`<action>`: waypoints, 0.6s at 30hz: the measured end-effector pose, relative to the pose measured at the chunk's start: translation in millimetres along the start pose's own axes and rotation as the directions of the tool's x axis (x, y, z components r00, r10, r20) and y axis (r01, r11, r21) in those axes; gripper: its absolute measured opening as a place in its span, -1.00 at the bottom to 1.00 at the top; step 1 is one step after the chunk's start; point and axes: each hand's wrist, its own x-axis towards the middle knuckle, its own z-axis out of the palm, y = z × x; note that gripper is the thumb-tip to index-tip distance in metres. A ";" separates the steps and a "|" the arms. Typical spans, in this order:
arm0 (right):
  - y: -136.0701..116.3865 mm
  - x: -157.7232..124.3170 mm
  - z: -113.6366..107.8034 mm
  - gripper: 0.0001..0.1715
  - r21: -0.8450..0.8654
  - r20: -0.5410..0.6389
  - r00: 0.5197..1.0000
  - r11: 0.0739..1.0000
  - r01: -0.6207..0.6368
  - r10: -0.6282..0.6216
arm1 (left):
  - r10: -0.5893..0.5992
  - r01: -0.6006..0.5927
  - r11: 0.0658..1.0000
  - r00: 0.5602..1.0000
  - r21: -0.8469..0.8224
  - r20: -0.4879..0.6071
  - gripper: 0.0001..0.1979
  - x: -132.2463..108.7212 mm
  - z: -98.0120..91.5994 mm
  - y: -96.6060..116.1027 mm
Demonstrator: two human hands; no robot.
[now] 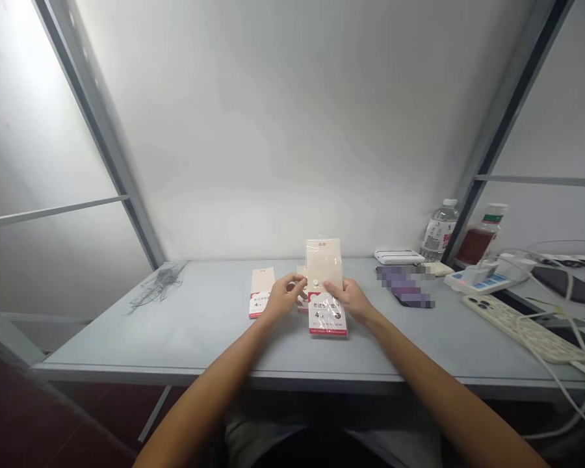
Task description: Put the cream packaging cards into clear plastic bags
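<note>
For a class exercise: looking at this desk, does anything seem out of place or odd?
A crumpled clear plastic wrapper lies loose at the far left of the table, well apart from the clear-sleeved packets; it looks like discarded packaging.

A long grey metal table (pixel 209 344) stands in front of the person. In the middle of it, the left hand (pixel 285 296) and the right hand (pixel 348 300) hold a clear plastic packet with cream paper inside (pixel 324 263) between them. A flat paper card packet (pixel 262 292) lies on the table just left of the hands. A crumpled clear plastic wrapper (pixel 158 286) lies far to the left. To the right sits a white flat box (pixel 398 257), with a blurred dark phone (pixel 404 286) in front of it and a clear plastic water bottle (pixel 439 229) behind it. A long white plastic power strip (pixel 521 331) lies further right, past the table's edge.
</note>
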 end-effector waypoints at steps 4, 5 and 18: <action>-1.6 -0.8 0.7 -0.48 -0.030 0.004 1.000 1.000 0.008 -0.007 | -0.015 0.015 1.000 0.999 -0.009 0.029 -0.65 -0.3 -0.1 0.1; -1.5 -0.8 0.9 -0.48 -0.031 0.007 1.000 0.999 0.011 -0.011 | -0.020 0.020 1.000 0.999 -0.011 0.027 -0.65 -0.3 -0.1 -0.1; 4.9 -1.3 6.2 -0.51 -0.068 0.092 0.995 0.997 0.038 -0.032 | -0.099 0.100 0.995 0.990 0.004 0.096 -0.68 -0.8 1.8 -2.4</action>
